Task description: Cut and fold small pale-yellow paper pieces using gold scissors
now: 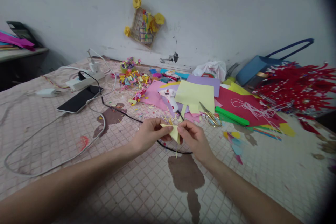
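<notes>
Over the grid-patterned tabletop [141, 189], left hand [149, 133] and right hand [195, 139] tightly pinch folded yellow paper [174, 134].

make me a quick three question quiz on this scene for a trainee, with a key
1. What do the left hand and right hand both hold: (a) white cable, (b) pale yellow paper, (c) purple sheet?
2. True or false: neither hand holds the scissors.
3. Fill in: the long bar just right of the scissors in the picture is ____.

Key: 1. b; 2. true; 3. green
</notes>
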A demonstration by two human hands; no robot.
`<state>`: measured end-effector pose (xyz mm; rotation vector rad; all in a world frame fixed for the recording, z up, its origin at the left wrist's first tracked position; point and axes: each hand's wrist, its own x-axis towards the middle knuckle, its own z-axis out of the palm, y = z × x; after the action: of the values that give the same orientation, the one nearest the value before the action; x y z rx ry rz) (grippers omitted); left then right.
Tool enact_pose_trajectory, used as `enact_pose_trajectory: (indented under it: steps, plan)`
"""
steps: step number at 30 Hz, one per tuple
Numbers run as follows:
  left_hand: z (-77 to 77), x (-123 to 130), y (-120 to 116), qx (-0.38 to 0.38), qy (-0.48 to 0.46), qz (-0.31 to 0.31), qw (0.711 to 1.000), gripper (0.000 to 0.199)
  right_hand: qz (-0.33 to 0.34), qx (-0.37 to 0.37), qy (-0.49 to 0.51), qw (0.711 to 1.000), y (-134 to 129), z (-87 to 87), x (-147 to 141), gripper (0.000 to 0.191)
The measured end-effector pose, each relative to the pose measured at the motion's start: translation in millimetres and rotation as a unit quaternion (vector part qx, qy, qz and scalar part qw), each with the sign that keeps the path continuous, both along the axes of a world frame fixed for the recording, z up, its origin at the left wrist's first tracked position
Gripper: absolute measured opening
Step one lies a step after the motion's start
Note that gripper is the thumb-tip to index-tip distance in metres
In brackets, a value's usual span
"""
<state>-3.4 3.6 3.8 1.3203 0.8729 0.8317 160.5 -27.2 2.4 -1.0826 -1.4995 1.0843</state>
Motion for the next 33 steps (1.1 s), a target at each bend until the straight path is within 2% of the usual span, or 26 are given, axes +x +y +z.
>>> enact_pose_trajectory:
  steps: [8, 11, 16, 33]
  plan:
    - [-6.0, -1.2, 1.5, 0.042, 0.013, -0.019, 0.999, 0.024, 0.002, 0.000, -0.018, 1.000, 1.9, -1.8, 1.6, 0.018]
    - [-1.8, -1.9, 2.7, 0.029, -0.004, -0.030, 0.999, 0.025, -0.010, 0.009, -0.012, 1.000, 1.7, -0.5, 1.6, 0.018]
    - [6.6, -2.0, 2.7, 0.008, -0.005, -0.016, 1.000, 0.024, -0.015, 0.014, -0.008, 1.000, 2.4, 1.1, 1.7, 0.018]
    - [8.1, -5.2, 6.1, -0.032, -0.024, -0.026, 0.999, 0.025, -0.025, 0.020, -0.001, 1.000, 1.8, -0.7, 1.9, 0.018]
